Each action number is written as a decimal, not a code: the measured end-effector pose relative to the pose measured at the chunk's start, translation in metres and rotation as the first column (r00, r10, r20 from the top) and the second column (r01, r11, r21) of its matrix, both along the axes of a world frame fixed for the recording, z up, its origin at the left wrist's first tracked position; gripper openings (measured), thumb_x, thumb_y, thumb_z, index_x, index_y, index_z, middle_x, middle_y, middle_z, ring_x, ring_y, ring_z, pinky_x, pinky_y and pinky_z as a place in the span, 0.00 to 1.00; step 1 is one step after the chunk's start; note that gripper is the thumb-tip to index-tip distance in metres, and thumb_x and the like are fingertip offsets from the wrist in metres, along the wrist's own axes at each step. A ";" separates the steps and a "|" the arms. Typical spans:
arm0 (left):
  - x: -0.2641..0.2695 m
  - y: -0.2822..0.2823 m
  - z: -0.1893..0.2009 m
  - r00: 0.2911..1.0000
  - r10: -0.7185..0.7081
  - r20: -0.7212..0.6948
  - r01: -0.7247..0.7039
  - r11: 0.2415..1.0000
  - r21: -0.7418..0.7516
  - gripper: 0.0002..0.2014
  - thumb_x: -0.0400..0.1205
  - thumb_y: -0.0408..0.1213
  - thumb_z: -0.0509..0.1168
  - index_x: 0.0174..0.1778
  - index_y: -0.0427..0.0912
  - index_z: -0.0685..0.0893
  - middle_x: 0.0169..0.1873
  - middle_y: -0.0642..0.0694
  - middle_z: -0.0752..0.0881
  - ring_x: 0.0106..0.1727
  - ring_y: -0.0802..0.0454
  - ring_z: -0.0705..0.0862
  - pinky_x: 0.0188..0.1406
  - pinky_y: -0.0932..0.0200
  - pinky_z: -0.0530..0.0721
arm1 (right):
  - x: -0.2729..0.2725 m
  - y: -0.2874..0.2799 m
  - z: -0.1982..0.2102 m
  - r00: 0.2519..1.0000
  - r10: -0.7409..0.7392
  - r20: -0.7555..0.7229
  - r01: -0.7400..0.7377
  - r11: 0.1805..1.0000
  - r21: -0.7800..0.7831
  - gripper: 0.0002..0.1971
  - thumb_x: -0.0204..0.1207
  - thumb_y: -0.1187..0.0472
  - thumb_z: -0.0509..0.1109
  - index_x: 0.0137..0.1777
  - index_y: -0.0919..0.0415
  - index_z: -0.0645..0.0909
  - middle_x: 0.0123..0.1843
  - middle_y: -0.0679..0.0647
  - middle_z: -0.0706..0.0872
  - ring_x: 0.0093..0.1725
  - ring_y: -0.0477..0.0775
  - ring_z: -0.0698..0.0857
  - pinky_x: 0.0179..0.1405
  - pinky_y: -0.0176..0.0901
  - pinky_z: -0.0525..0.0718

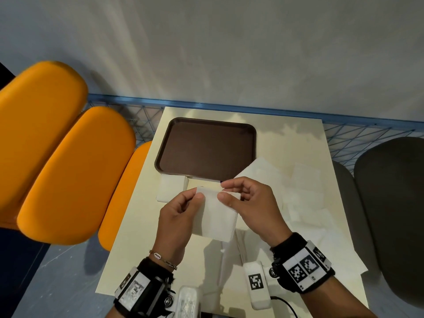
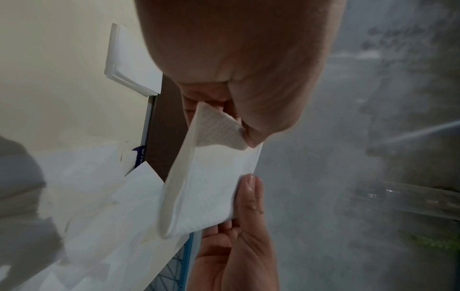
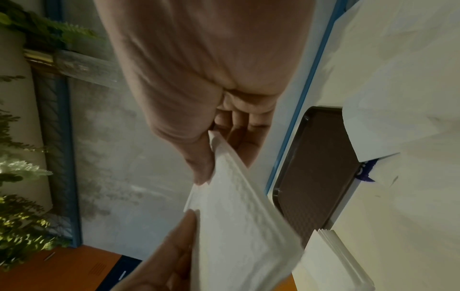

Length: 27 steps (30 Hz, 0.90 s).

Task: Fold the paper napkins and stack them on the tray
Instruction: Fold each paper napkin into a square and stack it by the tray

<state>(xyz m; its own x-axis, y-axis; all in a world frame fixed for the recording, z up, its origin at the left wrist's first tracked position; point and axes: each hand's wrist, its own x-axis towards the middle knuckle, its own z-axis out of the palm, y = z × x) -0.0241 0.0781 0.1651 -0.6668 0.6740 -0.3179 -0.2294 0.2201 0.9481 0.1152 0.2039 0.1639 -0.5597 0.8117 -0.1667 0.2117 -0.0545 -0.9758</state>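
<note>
Napkin: a white paper napkin (image 1: 214,216) is held in the air above the middle of the table (image 1: 286,143), just short of the near edge of the brown tray (image 1: 206,146).
Left hand: the left hand (image 1: 177,218) pinches the top left corner between thumb and fingers.
Right hand: the right hand (image 1: 254,205) pinches the top right corner the same way.
Handling: likely very light, limp and easy to tear or crease, so corners and edges are the best hold.
Direction: it hangs down from its top edge, which runs left to right; the sheet looks nearly square, so no clear long axis.
Others: a small stack of napkins (image 1: 171,188) sits at the tray's near left corner; loose napkins (image 1: 305,191) spread toward the table's right edge.
</note>
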 end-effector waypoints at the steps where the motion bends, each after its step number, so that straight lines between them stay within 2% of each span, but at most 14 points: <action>1: -0.002 0.000 0.000 1.000 -0.006 -0.023 0.005 1.000 -0.006 0.07 0.88 0.42 0.70 0.53 0.55 0.93 0.49 0.60 0.93 0.43 0.66 0.88 0.46 0.53 0.89 | 0.000 -0.001 0.002 1.000 0.022 0.004 -0.021 1.000 -0.006 0.10 0.74 0.57 0.87 0.53 0.47 0.93 0.51 0.42 0.95 0.49 0.60 0.93 0.54 0.56 0.92; 3: -0.006 -0.001 0.000 0.997 -0.017 -0.077 0.016 1.000 -0.017 0.06 0.87 0.46 0.70 0.51 0.60 0.93 0.50 0.62 0.92 0.44 0.64 0.88 0.46 0.55 0.88 | 0.000 -0.002 0.005 0.998 0.063 0.012 -0.063 0.998 0.003 0.09 0.74 0.57 0.87 0.52 0.47 0.93 0.50 0.41 0.95 0.47 0.50 0.93 0.51 0.48 0.93; 5: -0.009 -0.001 -0.001 0.995 -0.011 -0.100 0.010 1.000 -0.018 0.06 0.87 0.47 0.71 0.50 0.64 0.93 0.50 0.62 0.92 0.48 0.58 0.88 0.46 0.54 0.88 | 0.000 -0.004 0.006 0.997 0.072 0.026 -0.073 0.997 0.029 0.08 0.74 0.56 0.87 0.50 0.46 0.93 0.49 0.39 0.95 0.42 0.43 0.90 0.47 0.41 0.89; 8: -0.012 -0.002 -0.002 0.994 0.021 -0.104 -0.022 1.000 -0.010 0.05 0.86 0.47 0.71 0.50 0.60 0.93 0.49 0.62 0.91 0.52 0.50 0.86 0.46 0.52 0.87 | 0.002 -0.004 0.008 0.993 0.047 0.105 -0.057 0.994 0.095 0.07 0.74 0.52 0.87 0.48 0.45 0.92 0.46 0.36 0.94 0.36 0.42 0.84 0.46 0.38 0.89; 11: -0.014 -0.004 -0.002 0.996 0.040 -0.082 -0.040 0.999 -0.003 0.05 0.85 0.47 0.71 0.50 0.57 0.93 0.48 0.61 0.91 0.53 0.49 0.85 0.46 0.52 0.85 | 0.010 -0.004 0.014 0.978 0.082 0.191 -0.116 0.978 0.174 0.07 0.73 0.49 0.87 0.46 0.44 0.91 0.41 0.34 0.92 0.38 0.43 0.90 0.44 0.32 0.88; 14: -0.015 -0.004 -0.003 0.995 0.013 -0.102 -0.014 1.000 -0.008 0.05 0.85 0.46 0.72 0.51 0.54 0.93 0.47 0.59 0.91 0.54 0.48 0.86 0.48 0.48 0.87 | 0.016 -0.003 0.018 0.957 0.133 0.258 -0.191 0.958 0.216 0.09 0.72 0.47 0.87 0.46 0.44 0.90 0.42 0.32 0.91 0.41 0.42 0.90 0.45 0.34 0.89; 16: -0.016 -0.004 -0.005 0.990 -0.005 -0.143 0.003 1.000 -0.013 0.04 0.85 0.45 0.72 0.51 0.54 0.93 0.47 0.58 0.92 0.51 0.53 0.87 0.50 0.45 0.89 | 0.018 -0.001 0.017 0.928 0.175 0.329 -0.280 0.910 0.305 0.10 0.73 0.42 0.85 0.44 0.42 0.88 0.45 0.34 0.90 0.45 0.40 0.90 0.48 0.37 0.89; 19: -0.015 -0.005 -0.008 0.979 -0.034 -0.202 0.029 0.999 -0.027 0.04 0.85 0.44 0.72 0.50 0.54 0.93 0.47 0.58 0.92 0.46 0.62 0.86 0.48 0.48 0.89 | 0.023 0.003 0.018 0.887 0.200 0.416 -0.373 0.841 0.392 0.13 0.74 0.35 0.80 0.44 0.40 0.86 0.47 0.33 0.88 0.48 0.40 0.89 0.50 0.44 0.88; 21: -0.013 -0.005 -0.010 0.976 -0.043 -0.212 0.037 0.999 -0.033 0.05 0.86 0.44 0.72 0.48 0.56 0.93 0.47 0.59 0.92 0.45 0.63 0.86 0.47 0.49 0.88 | 0.025 0.005 0.018 0.903 0.180 0.390 -0.330 0.873 0.360 0.13 0.72 0.36 0.83 0.44 0.42 0.87 0.47 0.33 0.90 0.47 0.40 0.90 0.49 0.44 0.89; 23: -0.011 -0.006 -0.011 0.979 -0.043 -0.198 0.038 0.999 -0.028 0.05 0.86 0.45 0.71 0.48 0.58 0.93 0.47 0.59 0.92 0.45 0.61 0.86 0.46 0.51 0.87 | 0.023 0.005 0.018 0.942 0.162 0.295 -0.237 0.942 0.238 0.14 0.68 0.42 0.88 0.45 0.44 0.88 0.46 0.37 0.93 0.45 0.43 0.92 0.49 0.44 0.91; 25: -0.009 -0.006 -0.010 0.985 -0.043 -0.169 0.038 0.999 -0.028 0.05 0.86 0.46 0.71 0.48 0.59 0.92 0.47 0.59 0.92 0.46 0.58 0.86 0.46 0.53 0.85 | 0.020 0.003 0.016 0.970 0.163 0.180 -0.181 0.980 0.084 0.17 0.68 0.48 0.90 0.50 0.46 0.88 0.48 0.42 0.95 0.45 0.47 0.93 0.51 0.43 0.92; 27: -0.008 -0.005 -0.010 0.989 -0.046 -0.140 0.043 0.999 -0.023 0.05 0.86 0.46 0.71 0.47 0.59 0.93 0.48 0.58 0.92 0.45 0.60 0.86 0.47 0.53 0.84 | 0.016 0.000 0.011 0.982 0.169 0.085 -0.167 0.986 -0.029 0.19 0.70 0.55 0.90 0.57 0.48 0.87 0.49 0.47 0.96 0.45 0.49 0.93 0.51 0.42 0.91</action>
<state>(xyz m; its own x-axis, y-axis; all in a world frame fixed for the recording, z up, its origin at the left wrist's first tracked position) -0.0320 0.0726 0.1553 -0.6752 0.6988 -0.2363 -0.0835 0.2459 0.9657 0.1311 0.2037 0.1753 -0.6704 0.7030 -0.2373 0.3039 -0.0315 -0.9522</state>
